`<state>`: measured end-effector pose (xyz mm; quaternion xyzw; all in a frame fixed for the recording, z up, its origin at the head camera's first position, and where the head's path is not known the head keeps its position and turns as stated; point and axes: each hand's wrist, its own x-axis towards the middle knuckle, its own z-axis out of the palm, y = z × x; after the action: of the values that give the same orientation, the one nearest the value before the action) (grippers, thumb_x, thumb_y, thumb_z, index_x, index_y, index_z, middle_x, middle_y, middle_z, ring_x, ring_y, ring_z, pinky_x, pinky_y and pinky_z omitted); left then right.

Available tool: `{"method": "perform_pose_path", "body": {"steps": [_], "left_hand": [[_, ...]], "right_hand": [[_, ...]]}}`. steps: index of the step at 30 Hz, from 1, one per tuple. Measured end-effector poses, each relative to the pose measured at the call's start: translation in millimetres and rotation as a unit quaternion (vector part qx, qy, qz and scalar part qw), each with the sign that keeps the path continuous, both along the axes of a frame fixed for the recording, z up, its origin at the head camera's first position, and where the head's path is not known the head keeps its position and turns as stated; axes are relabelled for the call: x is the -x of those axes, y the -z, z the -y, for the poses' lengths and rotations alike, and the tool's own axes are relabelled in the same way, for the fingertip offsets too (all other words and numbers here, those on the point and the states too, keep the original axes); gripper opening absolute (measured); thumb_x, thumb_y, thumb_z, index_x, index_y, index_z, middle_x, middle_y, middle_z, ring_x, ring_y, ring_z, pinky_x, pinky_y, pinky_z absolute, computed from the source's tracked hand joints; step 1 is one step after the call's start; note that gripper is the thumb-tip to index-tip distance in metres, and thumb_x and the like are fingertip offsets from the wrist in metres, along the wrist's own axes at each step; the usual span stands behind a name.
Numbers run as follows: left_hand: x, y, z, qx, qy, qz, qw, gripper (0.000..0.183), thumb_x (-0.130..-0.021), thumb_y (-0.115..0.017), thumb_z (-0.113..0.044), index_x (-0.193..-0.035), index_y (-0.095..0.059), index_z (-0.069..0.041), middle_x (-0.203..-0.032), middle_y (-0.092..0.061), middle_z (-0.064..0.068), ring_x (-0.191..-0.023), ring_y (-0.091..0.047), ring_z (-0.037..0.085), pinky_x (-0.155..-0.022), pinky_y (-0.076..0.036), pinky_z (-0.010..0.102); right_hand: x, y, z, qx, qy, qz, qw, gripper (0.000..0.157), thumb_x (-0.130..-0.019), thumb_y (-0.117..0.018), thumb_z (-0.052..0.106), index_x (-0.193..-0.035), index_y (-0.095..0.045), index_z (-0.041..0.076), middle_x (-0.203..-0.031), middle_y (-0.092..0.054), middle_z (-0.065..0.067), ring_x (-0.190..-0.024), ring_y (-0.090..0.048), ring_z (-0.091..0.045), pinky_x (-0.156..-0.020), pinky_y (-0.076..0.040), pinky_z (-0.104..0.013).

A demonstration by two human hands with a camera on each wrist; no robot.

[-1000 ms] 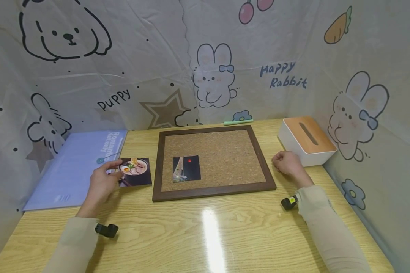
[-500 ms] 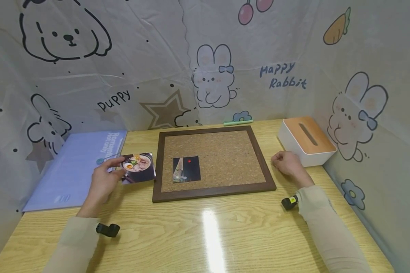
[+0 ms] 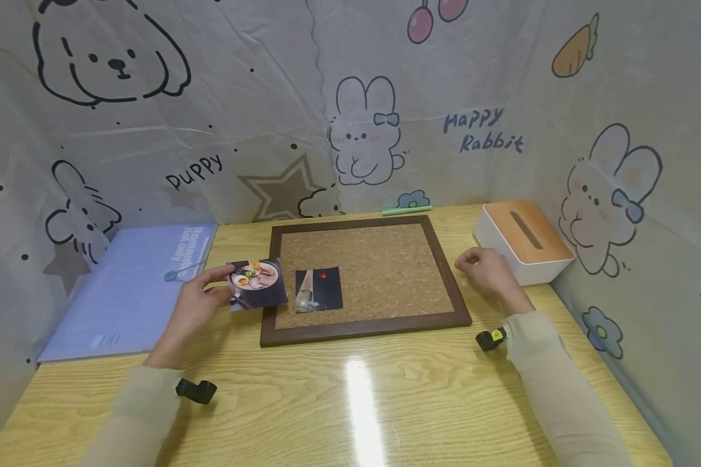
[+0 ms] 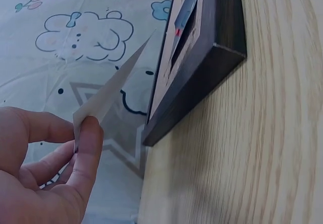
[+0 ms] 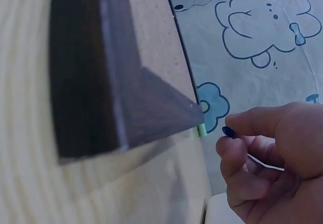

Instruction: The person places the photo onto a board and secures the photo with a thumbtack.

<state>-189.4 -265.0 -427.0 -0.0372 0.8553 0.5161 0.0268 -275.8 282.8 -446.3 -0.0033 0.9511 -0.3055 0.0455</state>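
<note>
1. With L hand (image 3: pixel 195 305): pinching photo (image 3: pixel 257 285) of noodle soup by its L edge, thumb vs. bent fingers, just the paper betw. them.
2. Photo held up off table (image 3: pixel 304 395), tilted, facing head cam; in head view overlapping L side of dk. brown frame (image 3: pixel 362 329), in L wrist view apart from it.
3. With R hand (image 3: pixel 485 269): pinching dk. blue bit (image 5: pixel 228 131) betw. thumb & forefinger, tips nearly together, other fingers curled in; too little showing to tell exactly what.
4. R hand betw. R side of frame & white box (image 3: pixel 526 263) w/ wood-look lid & long slot; v. near box, can't tell re: contact.
5. Flat on table, approx. middle: cork board (image 3: pixel 391 272) inside frame.
6. On lower L part of cork: 2nd photo (image 3: pixel 330 298), mostly dark w/ pale bldg. at L; red pin (image 3: pixel 323 276) in upper half.
7. At far L of table: lilac folder (image 3: pixel 122 305) w/ white lettering, round button & string.
8. Behind board, near foot of cloth: slim green stick (image 3: pixel 406 211).
9. At back & sides: pale cloth (image 3: pixel 239 84) w/ cartoon rabbits, dog, etc.
10. On both arms: beige sleeves (image 3: pixel 561 383), w/ sm. black cam (image 3: pixel 195 391) at each wrist.
</note>
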Motion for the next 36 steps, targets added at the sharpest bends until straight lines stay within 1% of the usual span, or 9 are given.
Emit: {"method": "perform_pose_path", "body": {"steps": [4, 9, 16, 18, 21, 24, 27, 31, 36], "left_hand": [[3.6, 0.3, -7, -0.010, 0.013, -0.006, 0.9999, 0.051, -0.100, -0.056, -0.013, -0.150, -0.045, -0.009, -0.147, -0.045, 0.021, -0.094, -0.061, -0.009, -0.081, -0.054, 0.016], [8.7, 0.7, -19, -0.018, 0.025, -0.012, 0.9995, 0.052, -0.098, -0.057, -0.009, -0.149, -0.046, -0.008, -0.147, -0.047, 0.021, -0.097, -0.063, -0.004, -0.079, -0.052, 0.013], [16.4, 4.0, -40, -0.035, 0.043, 0.001, 0.9985, 0.054, -0.096, -0.058, -0.006, -0.149, -0.047, -0.008, -0.148, -0.046, 0.019, -0.111, -0.067, 0.019, -0.081, -0.051, 0.015], [19.1, 5.1, -47, -0.036, 0.048, 0.003, 0.9982, 0.055, -0.096, -0.058, -0.006, -0.149, -0.046, -0.009, -0.148, -0.046, 0.019, -0.114, -0.066, 0.022, -0.082, -0.051, 0.016], [22.9, 6.7, -57, -0.038, 0.050, 0.008, 0.9980, 0.056, -0.095, -0.058, -0.005, -0.149, -0.047, -0.011, -0.149, -0.046, 0.017, -0.114, -0.065, 0.022, -0.082, -0.051, 0.017], [26.5, 8.1, -68, -0.044, 0.052, 0.011, 0.9976, 0.055, -0.095, -0.058, -0.005, -0.149, -0.048, -0.013, -0.148, -0.046, 0.016, -0.110, -0.065, 0.019, -0.079, -0.051, 0.018], [29.3, 9.1, -78, -0.046, 0.056, 0.009, 0.9973, 0.055, -0.094, -0.060, -0.004, -0.147, -0.050, -0.014, -0.145, -0.048, 0.015, -0.107, -0.065, 0.018, -0.072, -0.049, 0.018], [31.7, 10.1, -92, -0.052, 0.070, 0.004, 0.9962, 0.055, -0.095, -0.061, -0.002, -0.147, -0.050, -0.014, -0.144, -0.049, 0.016, -0.111, -0.065, 0.024, -0.070, -0.050, 0.019], [35.1, 12.5, -109, -0.059, 0.084, 0.009, 0.9947, 0.056, -0.094, -0.062, -0.001, -0.147, -0.050, -0.014, -0.144, -0.048, 0.015, -0.118, -0.064, 0.031, -0.070, -0.052, 0.021]], "right_hand": [[2.3, -4.6, 3, 0.008, -0.009, -0.009, 1.000, 0.026, -0.101, -0.058, 0.029, -0.104, -0.068, 0.006, -0.106, -0.071, -0.018, -0.088, -0.066, -0.027, -0.071, -0.047, -0.030], [4.0, -9.8, 8, 0.042, -0.012, -0.011, 0.999, 0.020, -0.098, -0.061, 0.023, -0.104, -0.066, 0.004, -0.100, -0.072, -0.017, -0.084, -0.071, -0.027, -0.066, -0.050, -0.027], [7.1, -10.3, 15, 0.062, -0.009, -0.023, 0.998, 0.021, -0.097, -0.064, 0.027, -0.098, -0.064, 0.006, -0.088, -0.072, -0.018, -0.077, -0.070, -0.033, -0.058, -0.048, -0.027], [7.7, -10.6, 16, 0.062, -0.006, -0.029, 0.998, 0.022, -0.097, -0.065, 0.029, -0.096, -0.065, 0.007, -0.085, -0.072, -0.018, -0.074, -0.069, -0.032, -0.057, -0.047, -0.027], [8.7, -11.8, 19, 0.064, -0.003, -0.036, 0.997, 0.021, -0.096, -0.067, 0.029, -0.095, -0.066, 0.008, -0.083, -0.073, -0.018, -0.073, -0.069, -0.033, -0.057, -0.045, -0.027], [9.5, -14.1, 21, 0.075, -0.008, -0.037, 0.996, 0.020, -0.095, -0.068, 0.027, -0.097, -0.068, 0.007, -0.085, -0.073, -0.018, -0.075, -0.070, -0.033, -0.058, -0.047, -0.028], [9.8, -16.9, 25, 0.095, -0.016, -0.030, 0.995, 0.019, -0.096, -0.067, 0.022, -0.102, -0.069, 0.004, -0.092, -0.073, -0.019, -0.075, -0.071, -0.028, -0.065, -0.057, -0.034], [9.5, -21.4, 29, 0.123, -0.034, -0.015, 0.992, 0.024, -0.097, -0.065, 0.017, -0.110, -0.069, -0.002, -0.102, -0.073, -0.023, -0.073, -0.072, -0.018, -0.077, -0.061, -0.045], [8.7, -27.0, 33, 0.138, -0.050, 0.007, 0.989, 0.028, -0.098, -0.063, 0.014, -0.117, -0.068, -0.006, -0.110, -0.072, -0.026, -0.079, -0.073, -0.019, -0.081, -0.061, -0.044]]}}
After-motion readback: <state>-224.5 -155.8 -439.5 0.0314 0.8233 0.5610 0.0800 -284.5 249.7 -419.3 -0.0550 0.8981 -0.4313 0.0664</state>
